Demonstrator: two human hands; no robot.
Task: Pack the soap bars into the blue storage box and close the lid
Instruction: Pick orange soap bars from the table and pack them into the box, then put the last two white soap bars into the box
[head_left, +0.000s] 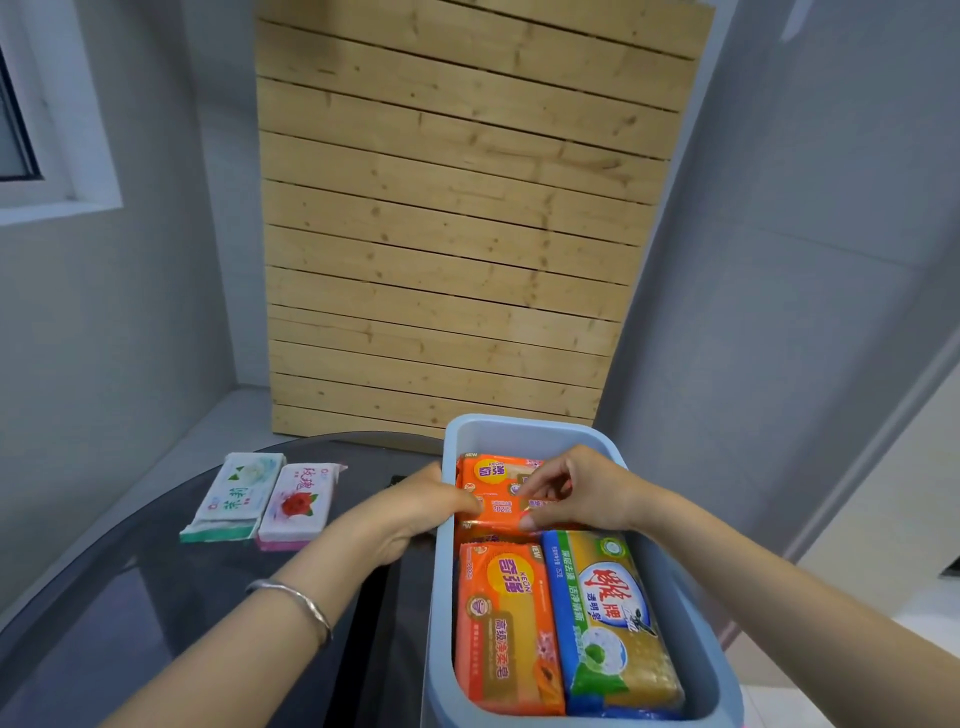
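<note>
Inside blue box (524, 434), both hands gripping orange soap (498, 512).

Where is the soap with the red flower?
The red-flower soap lies on the dark table, left of the blue box, right beside the green-edged soap.

Bare domestic room: grey walls (779, 260), window (31, 130), slatted bed-board (447, 234).
</note>
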